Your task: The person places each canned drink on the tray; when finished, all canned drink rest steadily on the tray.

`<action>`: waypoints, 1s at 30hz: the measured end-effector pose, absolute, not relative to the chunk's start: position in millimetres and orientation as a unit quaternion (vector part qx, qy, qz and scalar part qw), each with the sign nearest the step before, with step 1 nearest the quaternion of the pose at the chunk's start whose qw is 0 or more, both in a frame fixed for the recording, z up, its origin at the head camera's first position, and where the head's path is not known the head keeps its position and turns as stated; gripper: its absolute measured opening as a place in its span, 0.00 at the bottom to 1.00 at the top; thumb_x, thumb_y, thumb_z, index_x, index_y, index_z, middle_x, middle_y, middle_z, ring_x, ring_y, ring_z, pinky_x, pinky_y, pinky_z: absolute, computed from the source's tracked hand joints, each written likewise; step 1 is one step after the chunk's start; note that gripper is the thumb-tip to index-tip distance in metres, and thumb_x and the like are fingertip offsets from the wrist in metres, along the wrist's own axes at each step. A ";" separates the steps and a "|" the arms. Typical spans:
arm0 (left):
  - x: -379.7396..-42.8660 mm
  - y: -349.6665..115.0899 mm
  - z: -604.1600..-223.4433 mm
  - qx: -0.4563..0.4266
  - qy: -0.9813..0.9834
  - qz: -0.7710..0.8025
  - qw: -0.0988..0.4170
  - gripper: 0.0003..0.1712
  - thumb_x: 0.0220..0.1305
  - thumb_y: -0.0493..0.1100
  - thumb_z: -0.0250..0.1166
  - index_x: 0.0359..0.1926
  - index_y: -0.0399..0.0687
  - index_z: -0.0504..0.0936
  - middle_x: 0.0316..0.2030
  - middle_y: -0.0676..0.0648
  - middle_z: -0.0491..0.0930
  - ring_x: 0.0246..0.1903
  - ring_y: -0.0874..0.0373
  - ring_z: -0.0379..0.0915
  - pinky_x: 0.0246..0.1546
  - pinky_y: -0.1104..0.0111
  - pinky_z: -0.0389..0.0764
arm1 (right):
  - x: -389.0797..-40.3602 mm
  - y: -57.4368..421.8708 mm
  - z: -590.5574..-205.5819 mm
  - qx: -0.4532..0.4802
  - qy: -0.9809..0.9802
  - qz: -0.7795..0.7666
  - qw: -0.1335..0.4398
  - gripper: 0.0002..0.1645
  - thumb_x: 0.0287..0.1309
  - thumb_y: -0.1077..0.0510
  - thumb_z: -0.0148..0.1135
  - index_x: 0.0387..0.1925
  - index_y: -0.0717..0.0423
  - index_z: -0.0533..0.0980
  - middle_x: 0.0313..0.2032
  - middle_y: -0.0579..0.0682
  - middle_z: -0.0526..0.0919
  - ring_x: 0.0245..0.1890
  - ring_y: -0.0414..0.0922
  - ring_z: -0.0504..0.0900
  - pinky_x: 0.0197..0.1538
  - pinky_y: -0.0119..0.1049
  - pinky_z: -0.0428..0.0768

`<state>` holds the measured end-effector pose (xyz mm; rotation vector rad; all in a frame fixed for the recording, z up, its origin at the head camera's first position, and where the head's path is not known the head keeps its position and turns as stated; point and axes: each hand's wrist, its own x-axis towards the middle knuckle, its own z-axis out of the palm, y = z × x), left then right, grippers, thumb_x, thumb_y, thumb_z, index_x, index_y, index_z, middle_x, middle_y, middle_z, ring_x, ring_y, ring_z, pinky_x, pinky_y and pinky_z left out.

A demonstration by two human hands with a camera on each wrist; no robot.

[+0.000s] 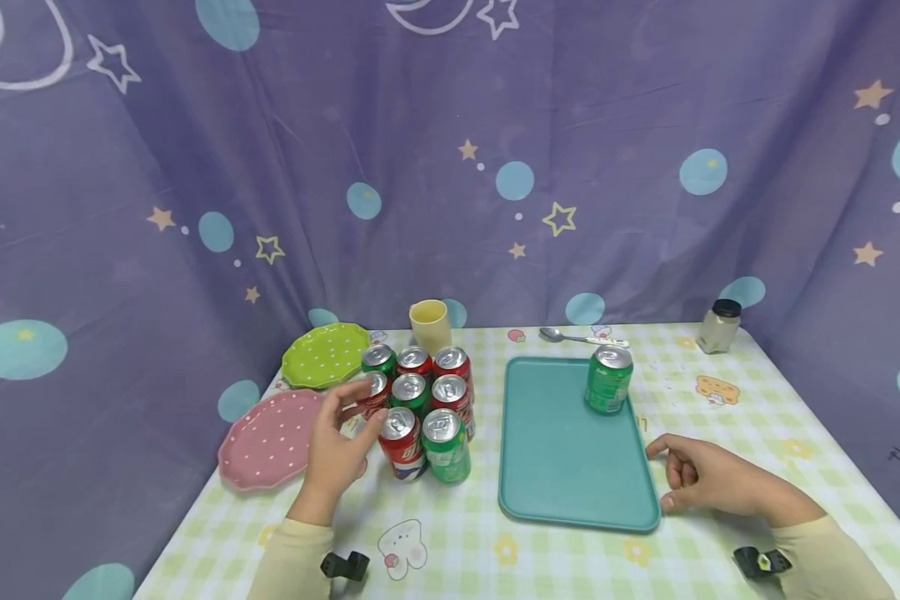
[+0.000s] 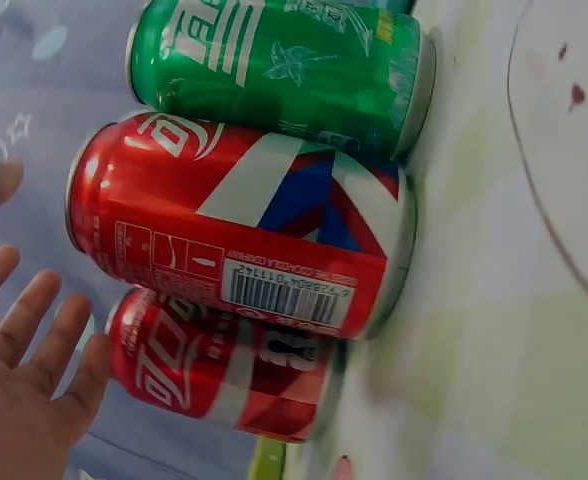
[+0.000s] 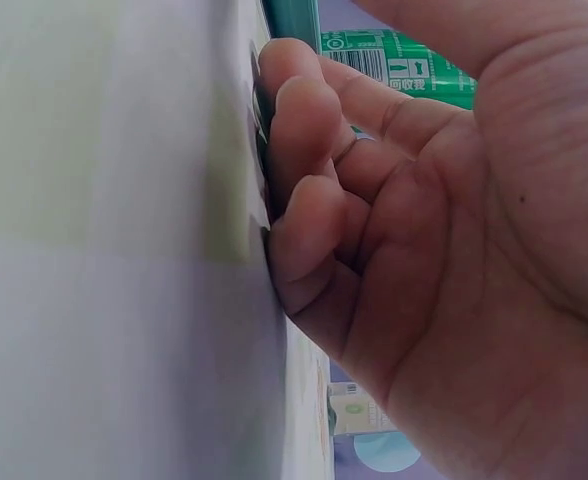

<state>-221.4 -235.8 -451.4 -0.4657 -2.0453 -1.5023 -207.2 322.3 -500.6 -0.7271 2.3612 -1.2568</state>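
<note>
Several red and green soda cans stand grouped left of the teal tray (image 1: pixel 562 458). My left hand (image 1: pixel 333 450) hovers at the group's left side, thumb and fingers apart, beside the front red can (image 1: pixel 402 454) and the red can behind it. In the left wrist view its fingers are spread near the tops of two red cans (image 2: pixel 244 230), with a green can (image 2: pixel 284 70) alongside. A single green can (image 1: pixel 609 387) stands upright at the tray's back right. By the tray's right edge, my right hand (image 1: pixel 712 477) rests on the table with loosely curled fingers, holding nothing.
A pink dotted plate (image 1: pixel 270 442) and a green dotted plate (image 1: pixel 322 354) lie at the left. Behind the cans stands a yellow cup (image 1: pixel 430 325). At the back are a spoon (image 1: pixel 581 338) and a black-lidded jar (image 1: pixel 720 327). A purple curtain (image 1: pixel 450 100) borders the table.
</note>
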 end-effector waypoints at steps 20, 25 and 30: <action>-218.4 -243.1 -471.7 -0.164 -0.803 -0.560 0.121 0.34 0.59 0.39 0.80 0.65 0.46 0.76 0.57 0.45 0.81 0.54 0.51 0.77 0.55 0.63 0.81 | -205.4 320.7 -497.4 -0.250 0.835 -0.455 0.185 0.38 0.59 0.56 0.78 0.63 0.67 0.69 0.33 0.54 0.78 0.24 0.38 0.72 0.26 0.34 0.75; -219.8 -245.7 -475.9 -0.150 -0.834 -0.521 0.099 0.39 0.53 0.45 0.84 0.65 0.54 0.76 0.54 0.49 0.82 0.53 0.52 0.78 0.53 0.61 0.83 | -206.5 321.3 -499.6 -0.247 0.835 -0.455 0.187 0.38 0.59 0.57 0.78 0.64 0.67 0.69 0.33 0.53 0.78 0.25 0.38 0.72 0.27 0.34 0.74; -220.6 -247.9 -480.3 -0.144 -0.857 -0.490 0.069 0.45 0.48 0.51 0.87 0.65 0.62 0.74 0.53 0.51 0.80 0.51 0.53 0.78 0.52 0.58 0.84 | -206.6 321.1 -499.8 -0.245 0.832 -0.459 0.192 0.38 0.59 0.58 0.78 0.64 0.67 0.69 0.34 0.54 0.78 0.25 0.39 0.72 0.27 0.34 0.74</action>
